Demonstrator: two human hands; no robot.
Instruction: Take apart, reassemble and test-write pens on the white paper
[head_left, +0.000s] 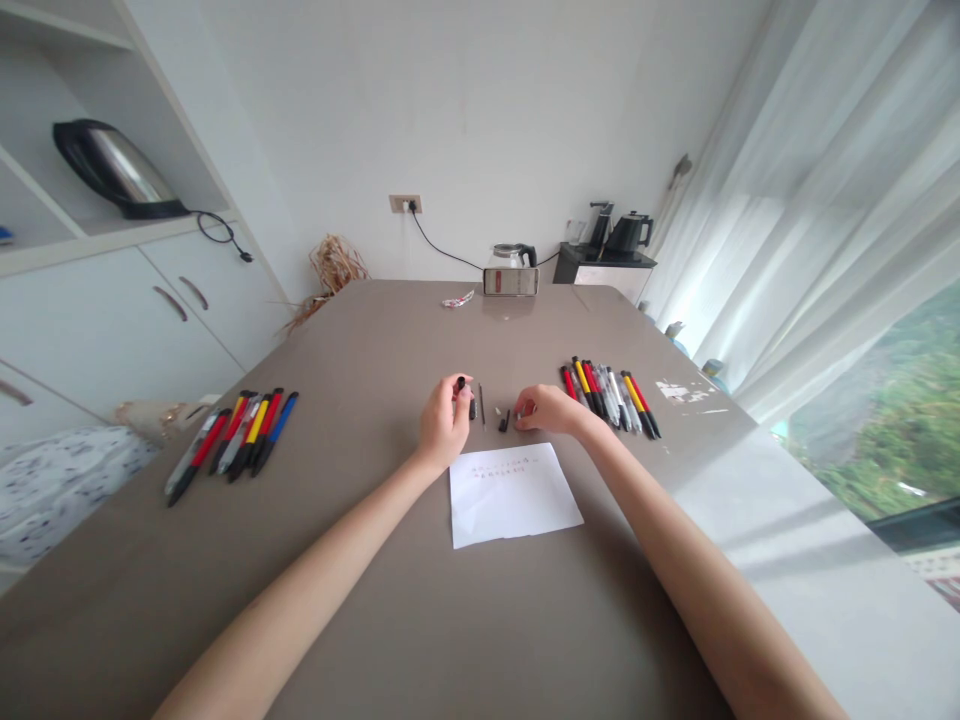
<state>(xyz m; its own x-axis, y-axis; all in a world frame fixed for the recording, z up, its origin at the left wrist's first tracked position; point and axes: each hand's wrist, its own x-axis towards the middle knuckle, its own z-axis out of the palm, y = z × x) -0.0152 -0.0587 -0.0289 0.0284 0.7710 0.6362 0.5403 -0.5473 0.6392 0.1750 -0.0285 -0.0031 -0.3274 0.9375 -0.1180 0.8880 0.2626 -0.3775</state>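
Head camera view: on a brown table [360,580], a white sheet of paper [514,510] is laid flat between two bare forearms, its lines of handwriting too small to be read. Just beyond its top edge, a dark pen piece [461,384] is pinched upright by the left hand [441,425], the thumb pressed against curled fingers. By the right hand [551,406], fingers are bent down to the tabletop with their tips drawn together; whether anything is pinched there cannot be told. Between the hands, a thin rod [483,408], a small black part [504,423] and a tiny pale part [498,411] are seen lying loose. For such small work, it is judged, a light, steady grip is called for on the left, the parts being best lifted singly by the right fingertips; the rod looks easily rolled and is best not brushed by a wrist. To either side, colored pens are laid in two groups, one on the left [253,430], the other on the right [609,396]. At the far end, a crumpled wrapper [457,300] and a metal box [511,283] are set before a wall socket [405,204], and a black kettle [628,234] is placed on a side stand [607,258]
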